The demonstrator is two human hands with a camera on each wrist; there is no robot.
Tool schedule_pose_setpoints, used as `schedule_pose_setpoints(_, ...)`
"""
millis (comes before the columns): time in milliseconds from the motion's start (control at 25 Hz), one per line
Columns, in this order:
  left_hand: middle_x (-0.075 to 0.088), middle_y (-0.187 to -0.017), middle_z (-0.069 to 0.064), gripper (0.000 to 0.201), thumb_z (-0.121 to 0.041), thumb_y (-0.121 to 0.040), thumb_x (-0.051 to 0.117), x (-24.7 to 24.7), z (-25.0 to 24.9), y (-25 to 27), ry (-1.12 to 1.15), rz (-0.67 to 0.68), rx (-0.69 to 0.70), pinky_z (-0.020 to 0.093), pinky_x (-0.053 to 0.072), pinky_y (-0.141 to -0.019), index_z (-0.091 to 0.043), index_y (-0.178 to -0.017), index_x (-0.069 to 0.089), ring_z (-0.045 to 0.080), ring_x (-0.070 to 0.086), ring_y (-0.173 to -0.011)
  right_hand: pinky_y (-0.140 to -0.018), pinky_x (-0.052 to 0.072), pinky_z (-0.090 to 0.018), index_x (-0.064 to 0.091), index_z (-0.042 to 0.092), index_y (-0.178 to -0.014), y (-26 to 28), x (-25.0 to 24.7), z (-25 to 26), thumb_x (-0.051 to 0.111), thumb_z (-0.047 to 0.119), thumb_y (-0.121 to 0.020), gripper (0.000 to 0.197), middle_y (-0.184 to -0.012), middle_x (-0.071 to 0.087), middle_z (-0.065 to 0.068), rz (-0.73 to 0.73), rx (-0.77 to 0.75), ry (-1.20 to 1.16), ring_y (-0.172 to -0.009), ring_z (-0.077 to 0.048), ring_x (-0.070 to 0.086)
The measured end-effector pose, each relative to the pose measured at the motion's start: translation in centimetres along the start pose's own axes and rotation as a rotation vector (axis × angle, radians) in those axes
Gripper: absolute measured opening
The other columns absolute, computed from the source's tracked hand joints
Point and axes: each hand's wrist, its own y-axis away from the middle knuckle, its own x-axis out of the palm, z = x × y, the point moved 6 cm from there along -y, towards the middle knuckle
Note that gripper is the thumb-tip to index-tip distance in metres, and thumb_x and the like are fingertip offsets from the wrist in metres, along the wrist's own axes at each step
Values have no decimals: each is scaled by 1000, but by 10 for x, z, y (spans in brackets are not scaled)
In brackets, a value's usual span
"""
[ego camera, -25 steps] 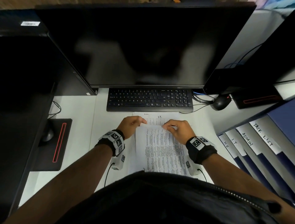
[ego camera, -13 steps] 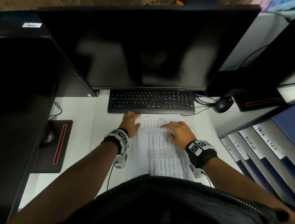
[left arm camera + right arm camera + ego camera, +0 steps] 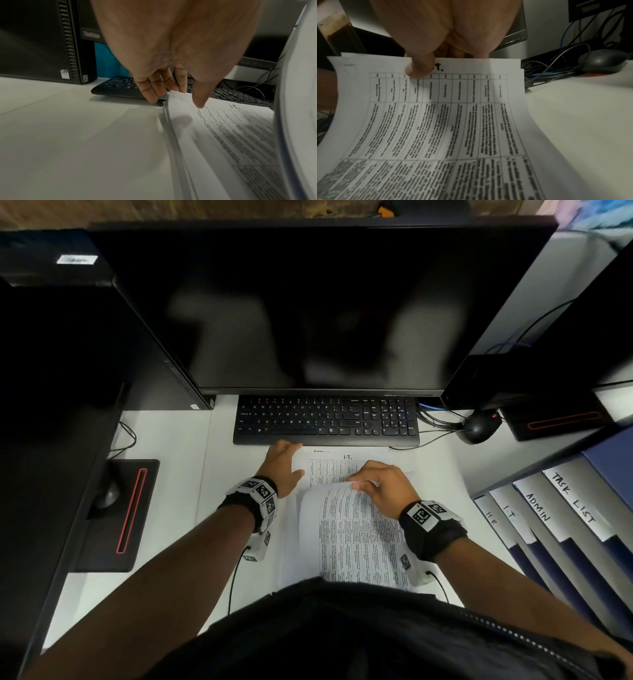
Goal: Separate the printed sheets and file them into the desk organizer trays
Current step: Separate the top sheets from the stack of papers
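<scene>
A stack of printed sheets (image 3: 346,546) lies on the white desk in front of the keyboard. My right hand (image 3: 358,483) pinches the top edge of the top sheet (image 3: 436,121), thumb on the print and fingers behind, and holds it curled up off the stack. The uncovered sheet below (image 3: 329,470) is marked "I-T." by hand. My left hand (image 3: 296,458) rests with straight fingers at the stack's far left corner (image 3: 173,94), its thumb just over the paper. The blue-grey organizer trays (image 3: 537,505), labelled HR, IT, ADMIN and TASK LIST, stand at the right.
A black keyboard (image 3: 325,421) lies just beyond the sheets under a large dark monitor (image 3: 308,302). A mouse (image 3: 478,428) and tangled cables sit at the right of the keyboard. A black computer tower (image 3: 42,40) and a mouse pad (image 3: 116,515) stand at the left.
My left hand left the top sheet's edge and moved forward to the stack's far left corner. My right hand kept the top sheet, which now curls higher off the stack.
</scene>
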Motion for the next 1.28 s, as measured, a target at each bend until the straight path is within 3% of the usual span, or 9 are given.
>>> schedule_pose_setpoints(120,35,-134,5,49,-22,-89,60,1,0,-3,-34,7,-32,34,31,-110,-13,-134,45,21,31,-128,-76,46,-20,71,21,-106,-2,1,1,63,19,-88,20,-86,59,14,-9,-8,9,-80,-7,57)
schedule_pose_setpoints(280,46,-117,0,14,-21,-89,60,-8,-8,-4,47,-66,15,26,37,-94,-18,-102,59,13,43,-108,-85,46,-33,73,21,-99,-5,4,-1,65,19,-86,16,-94,59,12,5,-38,32,-90,-10,54)
schedule_pose_setpoints(440,63,-91,-10,4,-16,-87,62,-13,-21,5,268,-2,103,22,42,-81,-17,-86,65,1,56,-83,-103,34,-36,73,29,-99,-7,1,3,68,20,-84,19,-128,54,7,-12,-99,134,-119,-16,44)
schedule_pose_setpoints(560,66,-84,-12,10,-13,-83,66,-12,-23,10,392,25,154,21,46,-83,-21,-78,68,3,61,-84,-111,18,-30,70,34,-105,-11,2,4,64,26,-87,21,-140,46,5,4,-104,131,-129,-8,34)
schedule_pose_setpoints(680,66,-86,-12,10,-12,-84,65,-11,-25,12,425,61,156,15,45,-80,-21,-79,68,1,61,-85,-111,28,-34,70,32,-107,-9,6,3,63,27,-87,21,-121,63,4,31,-38,7,-115,-2,52)
schedule_pose_setpoints(800,66,-89,-8,15,-20,-93,54,-10,-25,11,469,98,169,19,46,-72,-17,-86,68,5,61,-84,-85,53,-31,72,32,-101,-5,2,4,65,23,-87,18,-98,72,10,-35,27,-115,-87,-4,66)
schedule_pose_setpoints(960,56,-127,2,29,-21,-98,45,-15,-1,-4,265,-117,86,29,40,-100,-17,-123,58,17,51,-117,-75,54,-32,71,37,-90,-4,1,2,61,28,-89,13,-87,72,17,-27,48,-78,-75,-10,67)
schedule_pose_setpoints(1040,43,-140,4,39,-17,-96,46,-10,7,-10,94,-68,26,33,28,-111,-16,-135,47,22,38,-130,-74,54,-33,69,37,-90,-4,2,1,59,30,-90,12,-86,71,16,-21,47,-71,-75,-9,66)
schedule_pose_setpoints(1280,41,-135,-1,36,-19,-90,57,-6,7,-10,3,-69,32,25,26,-106,-15,-126,53,18,36,-127,-68,54,-32,54,40,-98,-2,4,-1,53,31,-93,10,-85,69,15,-13,40,25,-70,-15,65)
